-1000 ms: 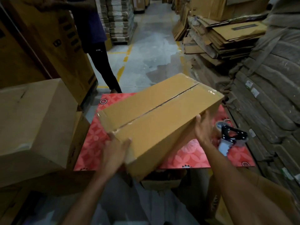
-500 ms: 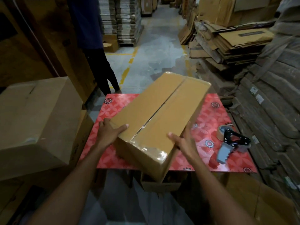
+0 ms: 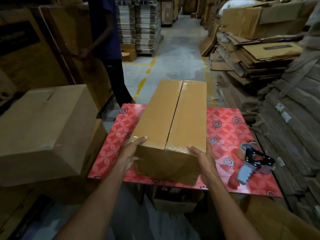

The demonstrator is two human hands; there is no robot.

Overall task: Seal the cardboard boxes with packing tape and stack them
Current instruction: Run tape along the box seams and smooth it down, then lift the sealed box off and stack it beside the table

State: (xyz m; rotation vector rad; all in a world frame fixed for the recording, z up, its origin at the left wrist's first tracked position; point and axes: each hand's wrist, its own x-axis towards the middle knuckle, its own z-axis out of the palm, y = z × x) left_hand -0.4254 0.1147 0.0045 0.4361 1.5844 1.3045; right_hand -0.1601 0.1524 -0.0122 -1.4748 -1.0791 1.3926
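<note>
Cardboard box (image 3: pixel 173 118) front and centre, lying lengthwise away from the person over the red patterned table (image 3: pixel 228 132), flaps closed and glossy clear tape glinting along the centre seam. Left hand (image 3: pixel 129 156) grips the near left corner, thumb up on the top face, fingers curled against the near end. Right hand (image 3: pixel 204 161) takes the near right corner, thumb over the taped top edge, fingers down the side, so the box is clamped between the two. Whether its base sits flat on the table or is slightly lifted, hard to tell. Tape dispenser (image 3: pixel 254 161) lies on the table just to the right, apart from the box. Second box (image 3: pixel 46 125) sits off the left of the table on other cartons. Another person (image 3: pixel 110 40) stands beyond the table's far left corner, with flattened cardboard (image 3: pixel 251 54) piled along the right
</note>
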